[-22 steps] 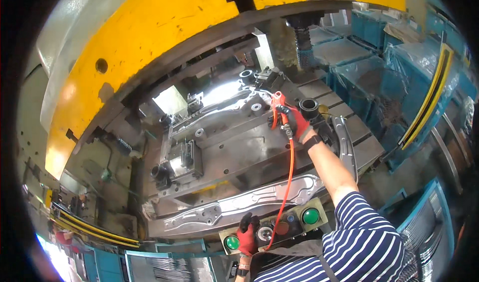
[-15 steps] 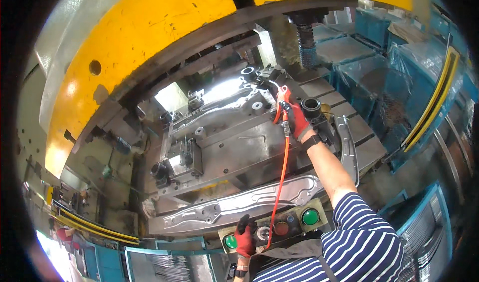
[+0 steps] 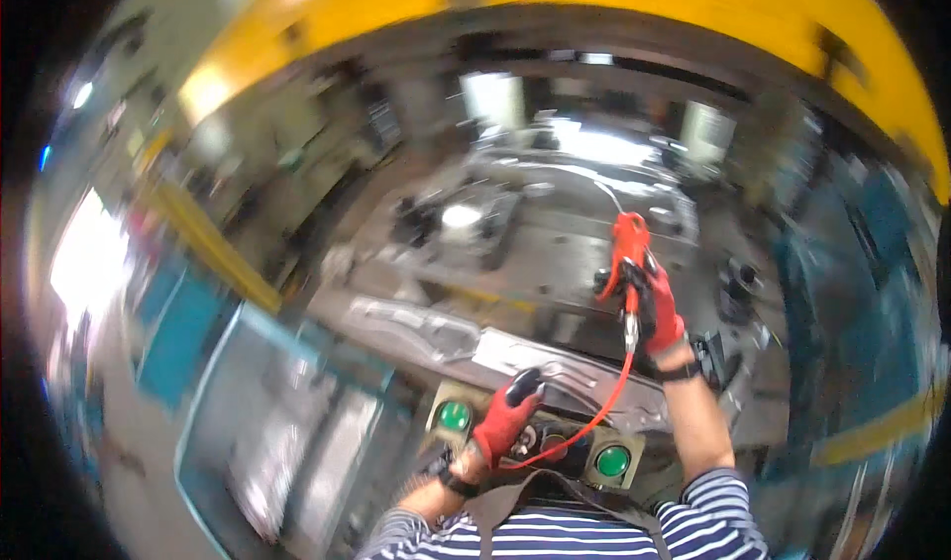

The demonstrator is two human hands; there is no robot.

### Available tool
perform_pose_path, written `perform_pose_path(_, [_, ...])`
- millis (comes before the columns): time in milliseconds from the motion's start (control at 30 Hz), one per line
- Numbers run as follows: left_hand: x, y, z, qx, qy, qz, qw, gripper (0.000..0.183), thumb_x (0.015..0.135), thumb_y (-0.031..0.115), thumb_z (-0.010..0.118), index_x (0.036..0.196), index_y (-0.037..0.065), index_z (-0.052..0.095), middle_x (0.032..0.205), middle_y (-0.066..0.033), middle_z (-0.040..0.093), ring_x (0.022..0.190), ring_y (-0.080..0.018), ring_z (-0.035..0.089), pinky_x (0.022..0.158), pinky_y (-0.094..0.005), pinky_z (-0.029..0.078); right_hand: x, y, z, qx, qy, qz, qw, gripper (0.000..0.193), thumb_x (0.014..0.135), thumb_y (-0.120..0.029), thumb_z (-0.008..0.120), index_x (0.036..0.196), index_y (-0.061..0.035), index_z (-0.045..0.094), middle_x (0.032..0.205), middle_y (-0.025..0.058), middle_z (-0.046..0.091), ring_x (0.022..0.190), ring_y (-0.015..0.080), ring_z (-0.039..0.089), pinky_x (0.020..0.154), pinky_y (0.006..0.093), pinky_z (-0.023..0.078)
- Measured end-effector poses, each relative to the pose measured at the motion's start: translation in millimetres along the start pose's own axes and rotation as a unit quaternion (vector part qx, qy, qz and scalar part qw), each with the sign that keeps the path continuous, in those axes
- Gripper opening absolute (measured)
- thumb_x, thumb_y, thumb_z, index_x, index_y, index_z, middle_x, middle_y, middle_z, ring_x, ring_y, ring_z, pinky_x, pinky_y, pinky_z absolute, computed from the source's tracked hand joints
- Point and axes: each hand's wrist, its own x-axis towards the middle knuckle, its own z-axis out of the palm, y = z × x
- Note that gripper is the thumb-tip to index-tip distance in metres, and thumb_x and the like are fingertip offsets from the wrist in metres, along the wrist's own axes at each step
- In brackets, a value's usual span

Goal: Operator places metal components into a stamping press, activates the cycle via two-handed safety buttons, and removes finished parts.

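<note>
In a red glove with dark fingers, my right hand (image 3: 662, 307) is closed round an orange air blow gun (image 3: 630, 238), its thin bent nozzle pointing away over the press die (image 3: 560, 258). A red hose (image 3: 616, 399) curves from the gun down to the control box. My left hand (image 3: 507, 423), gloved the same way, hovers by the control box (image 3: 634, 449), its dark fingertips near the edge of a long stamped metal part (image 3: 520, 354). Blur hides whether those fingers touch the part or how far they are bent.
Green buttons, one on the left (image 3: 455, 416) and another on the right (image 3: 612, 461), sit on the box. The yellow press frame (image 3: 594, 10) arches overhead. A blue-framed bin (image 3: 223, 402) stands at left, and yellow guard bars (image 3: 213, 238) rise behind it.
My view has swung left, blurring the surroundings. The blow gun, still in my right hand, has come back from the die's far right corner. My left hand has lifted toward the stamped part.
</note>
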Motion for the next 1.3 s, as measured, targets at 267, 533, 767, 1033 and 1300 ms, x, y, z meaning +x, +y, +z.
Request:
perform_pose_path(267, [-35.8,90.4,-74.9,0.311,0.181,0.174,0.917,0.074,0.073,0.012,0.08,0.135,0.002,0.043,0.126,-0.013,0.056,0.116,-0.0225,0.054,0.097,-0.0357,0.045,3.5,110.9,217.2,-0.244,-0.139,-0.217,0.935,0.054,0.089,-0.001,0.056,0.141,-0.0095,0.042,0.126,0.0115,0.054,0.111,0.022,0.057,0.091,0.0291,0.047])
perform_pose_path(533, [-17.8,63.1,-264.2,0.332,0.452,0.087,0.823,0.043,0.073,0.017,0.071,0.111,0.003,0.059,0.105,-0.0177,0.065,0.093,-0.0326,0.064,0.08,-0.0415,0.051,35.0,153.2,367.8,-0.131,-0.289,-0.083,0.945,0.069,0.089,-0.008,0.061,0.148,-0.0007,0.025,0.137,0.0216,0.047,0.128,0.0295,0.046,0.105,0.0354,0.039])
perform_pose_path(767, [44.8,26.1,-463.8,0.169,0.587,0.004,0.792,0.026,0.081,0.024,0.063,0.094,0.001,0.065,0.078,-0.0166,0.067,0.073,-0.0297,0.067,0.065,-0.0409,0.05,40.1,193.4,275.9,-0.155,-0.244,0.155,0.945,0.058,0.09,-0.016,0.063,0.141,-0.0007,0.041,0.144,0.0193,0.043,0.132,0.0295,0.041,0.109,0.0376,0.032])
perform_pose_path(1033, [106.5,7.1,-605.0,0.25,0.65,-0.096,0.711,0.022,0.081,0.018,0.059,0.09,0.0,0.066,0.085,-0.0225,0.068,0.083,-0.0384,0.067,0.068,-0.0446,0.05,-1.0,170.6,157.8,-0.296,-0.012,0.165,0.941,0.042,0.096,-0.01,0.054,0.136,-0.0012,0.047,0.127,0.0127,0.057,0.111,0.0239,0.057,0.094,0.032,0.045])
perform_pose_path(1300, [140.4,-88.8,-657.2,0.29,0.668,-0.175,0.663,0.026,0.081,0.027,0.062,0.087,0.001,0.067,0.086,-0.0215,0.068,0.083,-0.0425,0.066,0.067,-0.0469,0.051,-23.8,182.8,164.5,-0.128,0.228,0.321,0.91,0.039,0.097,-0.012,0.051,0.135,-0.0071,0.048,0.12,0.0102,0.059,0.109,0.0209,0.058,0.092,0.0325,0.047])
